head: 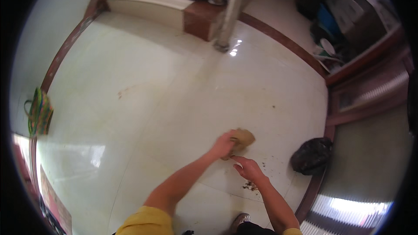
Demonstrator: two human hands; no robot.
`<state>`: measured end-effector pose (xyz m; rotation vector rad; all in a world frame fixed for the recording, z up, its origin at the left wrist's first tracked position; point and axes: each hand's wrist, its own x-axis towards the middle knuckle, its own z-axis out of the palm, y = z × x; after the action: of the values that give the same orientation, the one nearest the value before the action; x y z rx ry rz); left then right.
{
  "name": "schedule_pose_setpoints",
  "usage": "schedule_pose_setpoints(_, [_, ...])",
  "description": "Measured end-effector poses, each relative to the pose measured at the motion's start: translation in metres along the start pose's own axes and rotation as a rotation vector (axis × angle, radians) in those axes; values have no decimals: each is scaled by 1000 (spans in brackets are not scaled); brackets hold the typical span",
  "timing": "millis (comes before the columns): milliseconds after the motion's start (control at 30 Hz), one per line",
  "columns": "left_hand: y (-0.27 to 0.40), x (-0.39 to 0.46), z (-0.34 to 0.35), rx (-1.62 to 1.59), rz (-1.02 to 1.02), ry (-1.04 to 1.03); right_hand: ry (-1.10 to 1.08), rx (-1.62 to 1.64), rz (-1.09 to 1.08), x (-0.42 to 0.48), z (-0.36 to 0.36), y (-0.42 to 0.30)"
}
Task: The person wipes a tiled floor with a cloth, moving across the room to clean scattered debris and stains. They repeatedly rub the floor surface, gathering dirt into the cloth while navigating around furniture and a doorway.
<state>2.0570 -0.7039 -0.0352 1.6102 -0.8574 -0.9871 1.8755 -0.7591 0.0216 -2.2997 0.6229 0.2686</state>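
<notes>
My left hand (223, 146) grips a tan-brown object (245, 139), held over the pale tiled floor (156, 111). Blur leaves it unclear whether this is a cloth or something stiffer. Close below it is my right hand (249, 168), index finger reaching to the object's lower end and the thumb apart. I cannot tell whether that fingertip touches it. Dark brown debris (250, 186) lies on the tiles beside my right wrist, with smaller crumbs scattered further up.
A black plastic bag (312, 156) sits against the door frame on the right. At the left wall stands a green patterned bag (40, 114). Ahead are a cream step (147, 8) and a pale post (230, 13). My shoe (241, 222) shows at the bottom.
</notes>
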Motion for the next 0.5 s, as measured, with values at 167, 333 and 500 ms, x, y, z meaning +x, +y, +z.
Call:
schedule_pose_setpoints(167, [-6,-30,-121,18,45,324,522,99,150,-59,-20,58])
schedule_pose_setpoints(333, [-6,-108,-251,679,-147,751,298,47,-2,-15,-11,13])
schedule_pose_setpoints(500, [-64,-140,-290,797,-216,692,-48,-282,-344,43,51,-73])
